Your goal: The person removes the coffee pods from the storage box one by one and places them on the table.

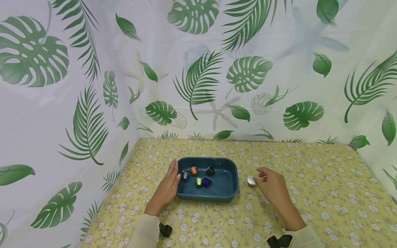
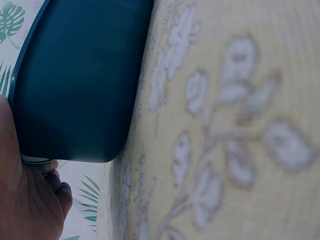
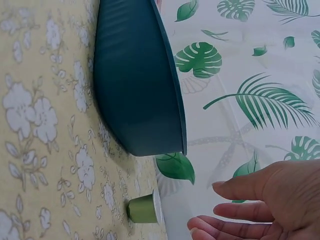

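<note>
My left hand (image 1: 166, 187) rests along the left wall of a dark blue rectangular container (image 1: 206, 198), its fingers straight at the rim. Inside the container, towards its left half, lie coffee capsules: a grey one (image 1: 185, 176), an orange one (image 1: 193, 171), a black one (image 1: 209, 170), a light green one (image 1: 199, 182) and a purple one (image 1: 206, 181). To the right of the container, a green coffee capsule (image 3: 143, 208) stands on the table, silver lid upward. My right hand (image 1: 273, 185) is right beside this capsule, thumb and fingers apart and holding nothing.
A yellow flowered cloth (image 1: 310, 193) covers the table. White sheets with green leaf prints (image 1: 198, 82) hang behind it and along both sides. Black straps (image 1: 165, 229) are on both wrists, by the light sleeves (image 1: 144, 232).
</note>
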Tool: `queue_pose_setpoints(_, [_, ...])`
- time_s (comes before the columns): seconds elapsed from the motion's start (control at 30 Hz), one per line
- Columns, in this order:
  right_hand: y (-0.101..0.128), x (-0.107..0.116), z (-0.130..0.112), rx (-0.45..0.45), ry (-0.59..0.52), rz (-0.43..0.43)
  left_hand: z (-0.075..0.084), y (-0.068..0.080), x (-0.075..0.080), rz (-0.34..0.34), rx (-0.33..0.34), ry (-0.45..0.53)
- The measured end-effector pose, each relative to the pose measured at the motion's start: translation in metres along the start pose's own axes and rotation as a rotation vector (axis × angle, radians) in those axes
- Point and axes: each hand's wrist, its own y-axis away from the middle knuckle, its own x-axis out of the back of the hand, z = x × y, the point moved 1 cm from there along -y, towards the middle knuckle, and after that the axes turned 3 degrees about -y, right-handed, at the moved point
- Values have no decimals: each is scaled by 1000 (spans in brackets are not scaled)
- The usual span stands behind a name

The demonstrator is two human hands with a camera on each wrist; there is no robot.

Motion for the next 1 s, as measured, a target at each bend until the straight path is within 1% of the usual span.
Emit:
queue_pose_setpoints(0.3, [1, -9, -10, 19, -8, 15, -2, 0, -1, 4, -6, -4])
queue_pose_setpoints(0.5, [2, -13, -16, 29, -25, 30, -1, 1, 0, 6, -8, 4])
queue_pose_setpoints(0.77, [1, -18, -29, 34, -43, 32, -2, 0, 0, 16, -15, 7])
queue_pose_setpoints(1.0, [2, -25, -34, 52, -71, 55, -2, -1, 1, 6, -10, 10])
